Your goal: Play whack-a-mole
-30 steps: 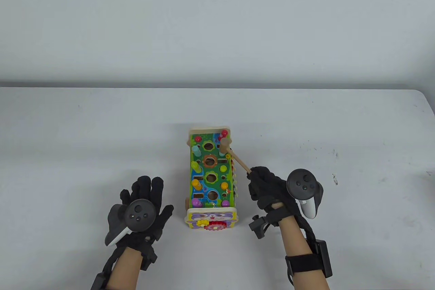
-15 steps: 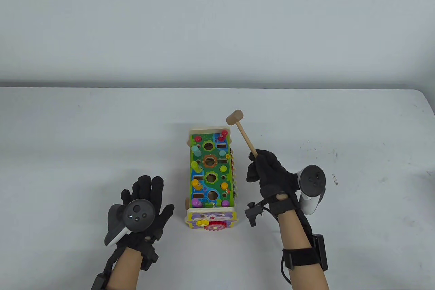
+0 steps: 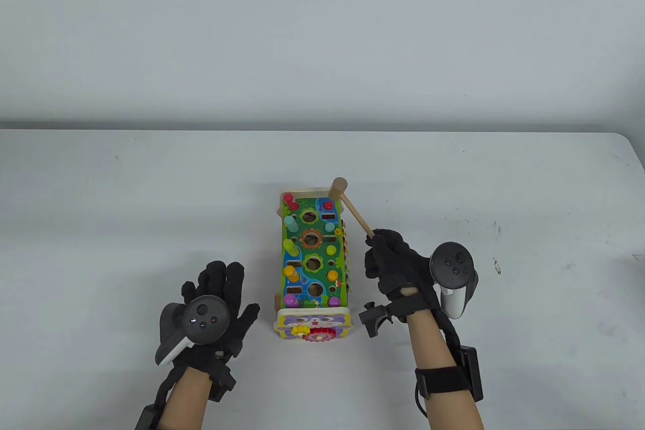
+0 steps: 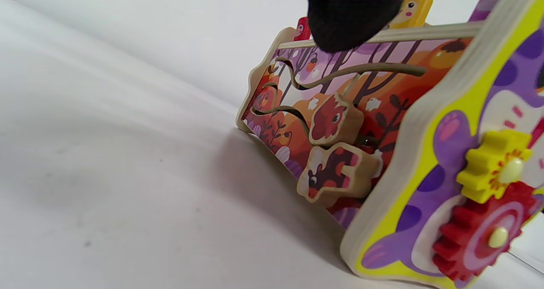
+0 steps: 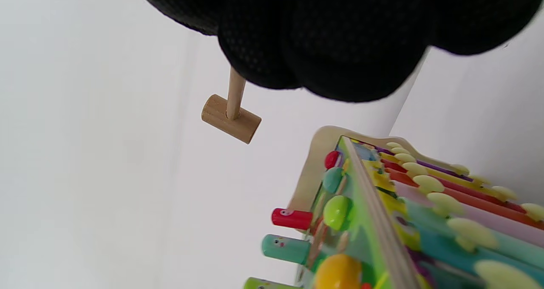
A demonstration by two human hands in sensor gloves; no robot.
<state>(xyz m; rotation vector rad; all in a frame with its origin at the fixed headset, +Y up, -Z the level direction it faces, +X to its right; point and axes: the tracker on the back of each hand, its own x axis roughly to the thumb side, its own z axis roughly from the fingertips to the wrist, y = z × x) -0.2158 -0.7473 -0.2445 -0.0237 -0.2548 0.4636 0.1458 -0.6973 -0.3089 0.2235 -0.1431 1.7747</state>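
We see black knit gloves on our left hand (image 3: pixel 221 294) and right hand (image 3: pixel 395 263). Dark round trackers with white grips sit on their backs. Bare forearms carry black straps and cables.

A white surface (image 3: pixel 151 188), lightly scuffed toward its right side, carries the colourful wooden toy box (image 3: pixel 313 268) near its front middle.

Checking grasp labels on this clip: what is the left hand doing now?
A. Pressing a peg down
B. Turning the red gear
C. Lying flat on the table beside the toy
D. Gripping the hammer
C: the left hand lies spread on the table, left of the toy; the right hand grips the hammer.
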